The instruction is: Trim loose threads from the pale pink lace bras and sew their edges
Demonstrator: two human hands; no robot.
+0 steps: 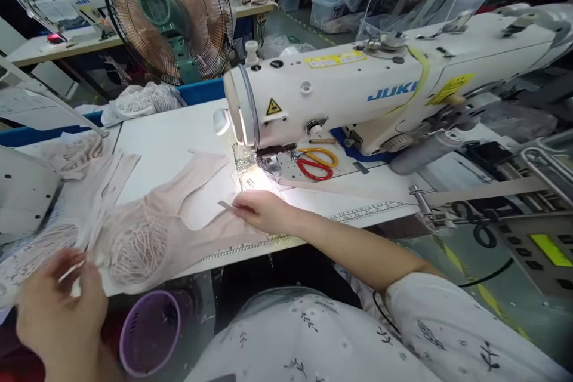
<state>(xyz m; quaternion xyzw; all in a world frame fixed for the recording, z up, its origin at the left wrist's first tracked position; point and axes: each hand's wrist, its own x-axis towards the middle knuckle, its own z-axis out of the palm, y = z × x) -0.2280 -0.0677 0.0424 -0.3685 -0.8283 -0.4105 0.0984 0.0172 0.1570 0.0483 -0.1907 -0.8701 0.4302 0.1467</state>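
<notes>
A pale pink bra [179, 191] with lace-covered cups lies on the white sewing table. My left hand [62, 304] is at the front left, thumb and fingertips closed on the edge of the bra by its lace cup [139, 248]. My right hand [264, 210] rests just in front of the needle area of the sewing machine [322, 95], fingers pinched together over the bra's right end. A short, thin pale strip [225, 206] sticks out to the left of these fingers; whether it belongs to the bra I cannot tell. The machine's lamp lights the cloth there.
Red-handled and yellow-handled scissors [316, 164] lie under the machine arm. A ruler tape [367, 210] runs along the front edge. More lace pieces [67, 155] lie on the left. A purple basket [151, 334] stands below; a large fan [170, 18] is behind.
</notes>
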